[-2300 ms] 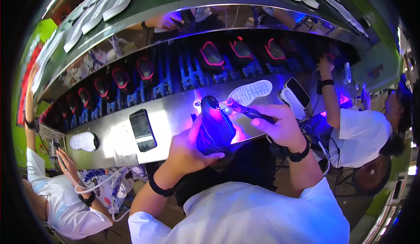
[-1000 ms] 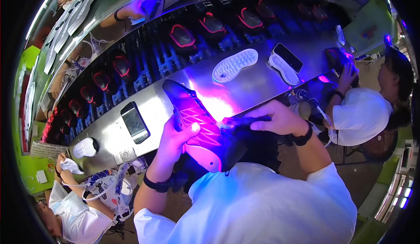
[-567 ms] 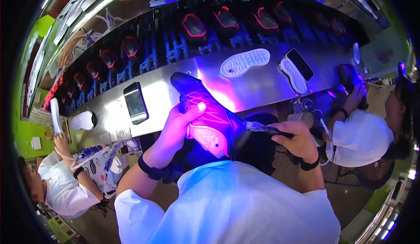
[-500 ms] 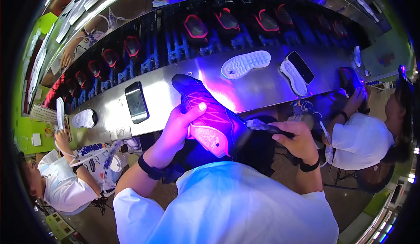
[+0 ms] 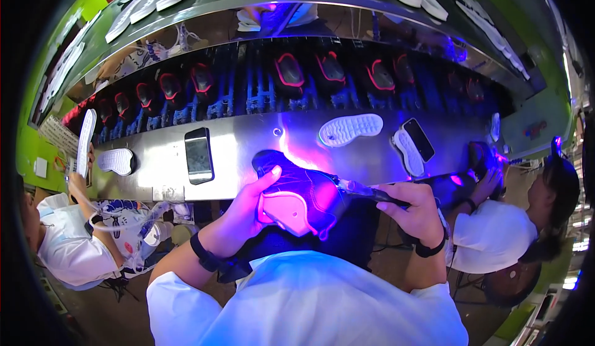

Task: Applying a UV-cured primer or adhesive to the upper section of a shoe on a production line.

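My left hand (image 5: 238,219) is closed round a dark shoe upper (image 5: 307,181), its thumb lying over the near side of it. The pinkish-lit underside or heel panel shows beside my fingers. Violet light falls on the shoe. In my right hand (image 5: 414,212) is a brush (image 5: 378,193), held by its dark handle. Its tip meets the right end of the upper. Beyond the shoe, a white shoe sole (image 5: 351,129) lies on the metal bench (image 5: 248,154).
A phone (image 5: 198,155) lies on the bench to the left; another phone (image 5: 419,138) rests against a white sole (image 5: 408,154) on the right. Behind runs a conveyor (image 5: 260,92) carrying several red-edged shoes. Co-workers sit at both sides, the left one's hand (image 5: 79,186) near an upright sole.
The view has tilted up, showing more soles on the upper shelf. The shoe has turned in my left hand, and the brush has moved left along its upper edge.
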### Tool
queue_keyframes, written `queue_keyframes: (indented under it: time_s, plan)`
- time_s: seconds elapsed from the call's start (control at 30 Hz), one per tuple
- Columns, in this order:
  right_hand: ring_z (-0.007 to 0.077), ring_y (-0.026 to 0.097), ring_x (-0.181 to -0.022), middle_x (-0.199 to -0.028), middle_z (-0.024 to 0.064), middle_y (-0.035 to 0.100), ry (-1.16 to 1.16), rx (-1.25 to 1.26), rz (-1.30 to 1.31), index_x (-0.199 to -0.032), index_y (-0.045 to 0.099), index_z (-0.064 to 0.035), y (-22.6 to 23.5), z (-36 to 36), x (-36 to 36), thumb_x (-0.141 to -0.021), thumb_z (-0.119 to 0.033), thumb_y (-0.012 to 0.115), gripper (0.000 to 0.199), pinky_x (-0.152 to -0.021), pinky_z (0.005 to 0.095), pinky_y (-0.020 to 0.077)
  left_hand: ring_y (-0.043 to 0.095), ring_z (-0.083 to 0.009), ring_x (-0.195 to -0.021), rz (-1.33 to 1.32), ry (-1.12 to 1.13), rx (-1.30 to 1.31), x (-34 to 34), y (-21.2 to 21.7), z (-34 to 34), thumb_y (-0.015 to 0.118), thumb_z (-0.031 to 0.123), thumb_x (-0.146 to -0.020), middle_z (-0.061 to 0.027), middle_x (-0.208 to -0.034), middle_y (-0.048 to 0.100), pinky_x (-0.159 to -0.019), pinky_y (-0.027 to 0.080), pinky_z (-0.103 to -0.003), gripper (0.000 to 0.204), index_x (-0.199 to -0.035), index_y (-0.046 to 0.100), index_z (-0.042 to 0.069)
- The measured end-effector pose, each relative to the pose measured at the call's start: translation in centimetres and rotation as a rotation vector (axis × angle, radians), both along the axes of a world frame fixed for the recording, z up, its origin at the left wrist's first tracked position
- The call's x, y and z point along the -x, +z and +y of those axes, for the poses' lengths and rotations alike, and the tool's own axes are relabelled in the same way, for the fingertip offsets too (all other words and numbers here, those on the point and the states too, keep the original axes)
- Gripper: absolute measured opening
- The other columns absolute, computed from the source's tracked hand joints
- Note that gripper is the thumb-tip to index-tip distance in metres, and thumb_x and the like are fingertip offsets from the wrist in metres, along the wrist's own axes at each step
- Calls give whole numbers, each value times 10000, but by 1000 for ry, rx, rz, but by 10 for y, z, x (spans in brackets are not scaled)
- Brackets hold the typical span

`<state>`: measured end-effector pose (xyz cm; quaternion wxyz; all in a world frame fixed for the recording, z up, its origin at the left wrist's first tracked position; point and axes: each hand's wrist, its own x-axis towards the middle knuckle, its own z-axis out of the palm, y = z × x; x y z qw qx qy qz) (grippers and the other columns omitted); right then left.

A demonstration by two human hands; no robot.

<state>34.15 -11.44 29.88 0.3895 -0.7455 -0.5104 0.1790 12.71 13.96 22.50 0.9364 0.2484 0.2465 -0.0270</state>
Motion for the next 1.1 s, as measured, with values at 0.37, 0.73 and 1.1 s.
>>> queue_keyframes:
  time_s: [0.37, 0.73, 1.1]
  plan:
    - [218, 593, -617, -743, 86, 645, 55, -52, -121, -1150, 760, -71, 21, 23, -15, -778, -60, 828, 378, -575, 319, 448, 692, -266, -1116, -153, -61, 202, -3, 15, -6, 563, 506, -1017, -125, -1307, 635, -844, 616, -391, 560, -1406, 504, 107]
    - [190, 585, -600, -730, 66, 645, 113, -184, -196, -1134, 775, -87, 21, 54, -33, -766, -68, 813, 370, -551, 305, 425, 705, -358, -855, 44, -45, 558, -4, 2, 8, 606, 558, -964, -180, -1084, 688, -583, 613, -358, 572, -1275, 577, 79]
    - [179, 573, -575, -694, 50, 617, 266, -241, -149, -1084, 776, -50, 6, 81, -39, -741, -66, 842, 350, -526, 312, 414, 655, -299, -888, -214, 20, 1122, 6, -27, -41, 645, 492, -931, -266, -1101, 581, -649, 606, -291, 704, -1455, 462, 58]
